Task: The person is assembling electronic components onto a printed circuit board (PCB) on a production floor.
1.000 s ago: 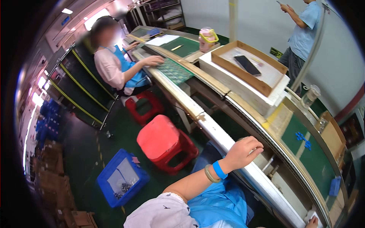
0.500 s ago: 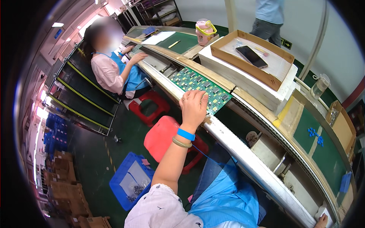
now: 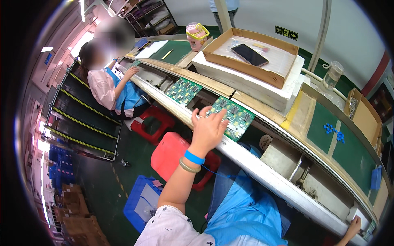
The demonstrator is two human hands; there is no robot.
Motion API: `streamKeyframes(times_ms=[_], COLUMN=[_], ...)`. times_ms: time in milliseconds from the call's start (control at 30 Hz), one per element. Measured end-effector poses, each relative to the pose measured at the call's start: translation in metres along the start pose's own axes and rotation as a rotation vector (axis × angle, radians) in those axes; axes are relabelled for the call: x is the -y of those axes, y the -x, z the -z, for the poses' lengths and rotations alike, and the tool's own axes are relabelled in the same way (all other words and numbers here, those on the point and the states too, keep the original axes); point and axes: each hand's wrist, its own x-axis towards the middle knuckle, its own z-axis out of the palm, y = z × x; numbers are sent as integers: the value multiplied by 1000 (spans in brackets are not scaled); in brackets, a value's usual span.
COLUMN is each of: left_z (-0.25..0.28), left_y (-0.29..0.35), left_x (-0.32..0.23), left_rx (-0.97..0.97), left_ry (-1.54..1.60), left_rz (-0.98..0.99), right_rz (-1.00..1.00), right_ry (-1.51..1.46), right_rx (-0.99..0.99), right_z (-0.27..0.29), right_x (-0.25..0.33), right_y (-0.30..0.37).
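Two green circuit boards lie across the rails of the line, with a gap between them. My left hand is at the left edge of the nearer circuit board, fingers spread, the fingertips over its surface. The farther circuit board is up the line, beyond my fingers. A blue wrist strap and a bangle sit on my left wrist. At the lower right, my right hand has its fingers curled beside a white piece on the rail; what they hold, if anything, is hidden. Another green board shows partly beyond it.
A cardboard tray with a phone rests on white foam behind the line. Small blue parts lie on the green bench. A red stool and blue bin stand left. A co-worker works farther up.
The nearer board now lies apart from the farther one, a gap having opened. My left fingers have spread. My right hand shows more fully. The view has shifted; the person at the back has moved left.
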Motion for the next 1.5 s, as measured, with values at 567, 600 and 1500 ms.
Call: streamKeyframes(times_ms=[567, 600, 1500], left_z=[-15, -16, -146], left_y=[13, 12, -124], left_x=[-221, -230, -336], left_rx=[371, 402, 147], left_ry=[581, 605, 512], left_rz=[-608, -642, -425], right_rz=[177, 195, 396], right_ry=[-336, -371, -713], right_rx=[-193, -147, 306], right_z=[-14, -18, -59], right_x=[177, 219, 389], right_y=[16, 15, -53])
